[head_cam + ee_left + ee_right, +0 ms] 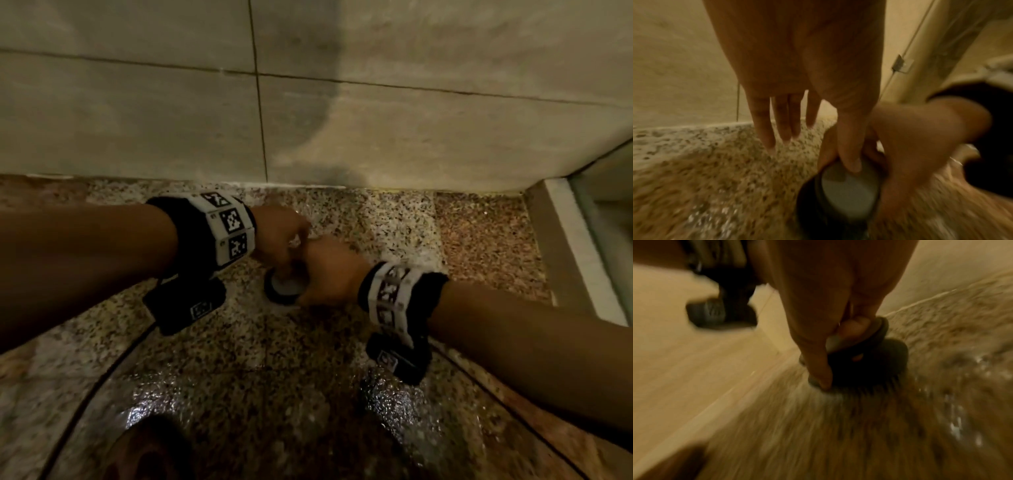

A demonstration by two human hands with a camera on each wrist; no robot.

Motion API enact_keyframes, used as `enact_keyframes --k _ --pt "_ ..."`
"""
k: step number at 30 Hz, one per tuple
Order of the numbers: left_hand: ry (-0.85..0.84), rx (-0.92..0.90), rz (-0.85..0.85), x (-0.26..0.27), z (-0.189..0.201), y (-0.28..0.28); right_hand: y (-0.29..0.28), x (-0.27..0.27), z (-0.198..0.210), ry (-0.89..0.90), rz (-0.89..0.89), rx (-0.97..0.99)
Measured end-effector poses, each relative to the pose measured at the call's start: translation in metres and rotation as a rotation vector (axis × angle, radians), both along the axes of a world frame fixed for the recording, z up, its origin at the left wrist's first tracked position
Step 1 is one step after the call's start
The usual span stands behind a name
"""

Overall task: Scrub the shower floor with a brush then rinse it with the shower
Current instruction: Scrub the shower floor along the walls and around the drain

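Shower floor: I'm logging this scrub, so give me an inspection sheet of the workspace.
Surface: speckled floor, wet and glistening near the camera.
Job's things: round brush on the floor; shower not in view.
Clutter: nothing seen.
Hands: right hand grips the brush; left hand, thumb on the brush top, fingers straight.
Cables: a cable trails from the left wrist camera.
Surroundings: tiled wall; raised curb at right.
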State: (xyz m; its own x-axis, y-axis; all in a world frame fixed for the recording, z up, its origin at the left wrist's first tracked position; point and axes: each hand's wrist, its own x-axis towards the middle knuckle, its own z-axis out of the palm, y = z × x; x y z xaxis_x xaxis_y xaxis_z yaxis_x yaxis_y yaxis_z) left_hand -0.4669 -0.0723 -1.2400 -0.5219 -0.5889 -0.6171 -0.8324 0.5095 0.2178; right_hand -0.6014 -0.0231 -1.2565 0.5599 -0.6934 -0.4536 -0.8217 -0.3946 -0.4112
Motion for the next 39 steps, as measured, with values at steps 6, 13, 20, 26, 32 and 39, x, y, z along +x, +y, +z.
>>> enact_keyframes --k 6,13,20,26,32,39 --pt "0.243 -0.397 0.121 -0.008 0.021 -0.041 -0.097 -0.02 -0.008 -0.024 -0.362 -0.367" --pt "-0.08 0.021 -0.026 -0.019 -0.009 -0.012 -0.006 -0.003 -0.014 0.072 -0.019 -0.003" --pt "0.276 -0.296 0.214 -0.027 0.012 -0.035 -0.072 -0.058 -0.001 -0.083 -0.423 -0.368" --pt "0.323 -0.21 0.136 -0.043 -0.003 -0.029 -0.017 -0.05 -0.016 0.036 -0.356 -0.196" --pt "0.343 -0.121 0.135 -0.038 0.0 -0.019 -0.048 -0.076 -0.002 0.037 -0.455 -0.132" --pt "0.366 -0.301 0.288 -0.03 0.005 -0.042 -0.03 -0.063 -0.005 0.275 -0.424 -0.09"
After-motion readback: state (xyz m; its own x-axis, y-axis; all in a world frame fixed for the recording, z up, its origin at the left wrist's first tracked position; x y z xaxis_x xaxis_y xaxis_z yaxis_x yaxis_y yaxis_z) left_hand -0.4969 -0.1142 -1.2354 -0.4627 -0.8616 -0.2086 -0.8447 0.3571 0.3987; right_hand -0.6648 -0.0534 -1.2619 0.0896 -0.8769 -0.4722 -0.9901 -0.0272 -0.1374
